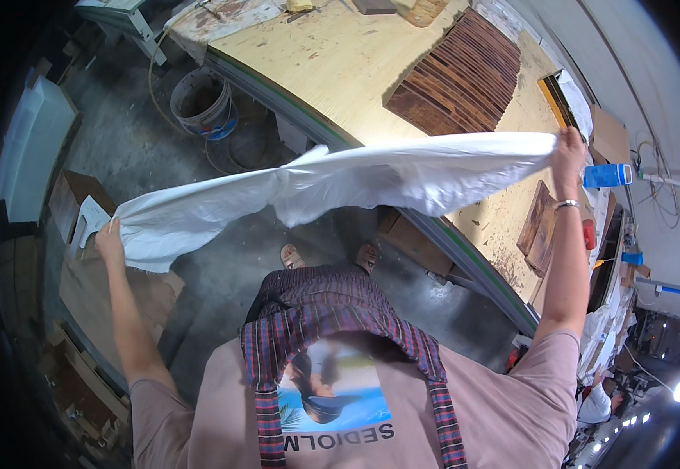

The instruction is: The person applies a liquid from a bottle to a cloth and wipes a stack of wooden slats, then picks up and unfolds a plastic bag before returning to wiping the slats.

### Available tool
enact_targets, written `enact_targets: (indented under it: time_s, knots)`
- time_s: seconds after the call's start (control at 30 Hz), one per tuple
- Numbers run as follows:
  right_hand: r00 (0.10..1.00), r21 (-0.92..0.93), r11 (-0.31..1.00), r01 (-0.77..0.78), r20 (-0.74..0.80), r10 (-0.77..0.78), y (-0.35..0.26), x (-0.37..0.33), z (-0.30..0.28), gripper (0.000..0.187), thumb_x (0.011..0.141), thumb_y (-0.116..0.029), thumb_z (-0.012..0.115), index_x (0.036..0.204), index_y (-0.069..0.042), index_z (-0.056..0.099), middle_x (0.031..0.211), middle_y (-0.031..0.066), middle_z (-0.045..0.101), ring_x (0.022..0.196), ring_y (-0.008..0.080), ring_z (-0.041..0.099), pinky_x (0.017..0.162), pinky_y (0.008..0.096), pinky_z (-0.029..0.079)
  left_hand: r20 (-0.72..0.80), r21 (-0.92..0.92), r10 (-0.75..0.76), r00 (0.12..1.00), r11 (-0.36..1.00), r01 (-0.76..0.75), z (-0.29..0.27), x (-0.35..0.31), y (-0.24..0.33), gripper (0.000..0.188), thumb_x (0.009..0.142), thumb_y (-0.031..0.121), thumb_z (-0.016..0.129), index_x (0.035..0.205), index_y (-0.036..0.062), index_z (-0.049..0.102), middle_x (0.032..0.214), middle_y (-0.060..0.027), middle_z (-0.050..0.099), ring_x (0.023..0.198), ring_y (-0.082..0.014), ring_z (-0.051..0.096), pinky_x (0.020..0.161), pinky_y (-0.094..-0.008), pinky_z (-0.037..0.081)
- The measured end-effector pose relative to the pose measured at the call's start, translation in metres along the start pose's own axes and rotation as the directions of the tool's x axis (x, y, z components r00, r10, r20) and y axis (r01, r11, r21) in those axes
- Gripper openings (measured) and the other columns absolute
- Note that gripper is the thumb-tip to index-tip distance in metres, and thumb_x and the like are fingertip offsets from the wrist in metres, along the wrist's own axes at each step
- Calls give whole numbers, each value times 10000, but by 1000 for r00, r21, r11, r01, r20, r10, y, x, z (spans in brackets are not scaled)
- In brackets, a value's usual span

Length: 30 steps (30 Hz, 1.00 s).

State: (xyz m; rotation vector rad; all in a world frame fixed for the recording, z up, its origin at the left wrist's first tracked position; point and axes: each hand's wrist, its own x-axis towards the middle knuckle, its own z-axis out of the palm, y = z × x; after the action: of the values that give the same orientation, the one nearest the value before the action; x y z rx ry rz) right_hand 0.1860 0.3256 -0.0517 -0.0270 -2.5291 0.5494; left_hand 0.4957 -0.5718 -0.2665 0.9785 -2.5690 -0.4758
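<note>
A long white cloth (355, 176) is stretched between my two hands in front of me, sagging in loose folds along its lower edge. My left hand (109, 241) is closed on one end, low on the left over the floor. At the other end, my right hand (568, 160) grips a bunched corner, raised over the right part of the workbench (308, 74). Beyond the cloth, a row of dark brown wooden strips (461, 74) lies side by side on the bench. A few brown boards (539, 227) rest near my right forearm.
Under the bench's left edge stands a dirty bucket (201, 102). A cardboard box (82, 207) with a white piece on it is at the left. To the right are a blue container (607, 175) and hanging cables. A person (599, 400) appears at the far right.
</note>
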Motion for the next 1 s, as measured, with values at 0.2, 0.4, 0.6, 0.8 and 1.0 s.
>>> enact_targets:
  time_s: [0.2, 0.4, 0.6, 0.8, 1.0]
  knots:
    - [976, -381, 920, -93, -216, 9, 94, 44, -109, 261, 989, -235, 525, 1021, -2, 637, 886, 152, 680, 770, 246, 598, 740, 337, 476, -84, 225, -358, 930, 902, 368, -42, 19, -92, 319, 886, 336, 622, 1045, 80, 727, 996, -204, 698, 898, -371, 669, 780, -440, 505]
    - [849, 437, 833, -339, -239, 471, 119, 71, -149, 292, 1011, -215, 476, 1097, 35, 601, 1026, 173, 671, 983, 300, 667, 795, 372, 521, -159, -598, -658, 736, 658, 459, -96, 48, -157, 467, 908, 338, 611, 1108, -80, 666, 1109, -204, 681, 950, -341, 676, 849, -422, 531]
    - [974, 648, 727, -227, 154, 168, 1, 103, -167, 269, 1003, -250, 535, 1090, -2, 591, 839, 13, 544, 686, 130, 530, 613, 289, 470, 214, -884, -407, 888, 307, 354, -42, 76, 27, 287, 987, 236, 498, 1140, 5, 572, 887, -85, 606, 775, -182, 601, 667, -313, 494]
    - [452, -38, 833, 551, 853, -260, -165, -26, -123, 494, 523, -190, 867, 966, -54, 695, 816, 122, 672, 742, 297, 630, 749, 367, 497, 276, -767, -108, 955, 574, 287, -70, 65, 117, 279, 963, 284, 540, 1130, 70, 608, 749, 10, 505, 636, -97, 461, 561, -270, 375]
    - [677, -443, 731, 518, 735, -34, -64, -22, -144, 42, 703, -67, 642, 696, -27, 630, 746, 172, 599, 755, 350, 601, 683, 411, 472, 852, 153, 282, 441, 671, -726, -56, 0, 189, 562, 690, 309, 798, 1202, 132, 647, 1054, -184, 689, 958, -325, 673, 840, -423, 497]
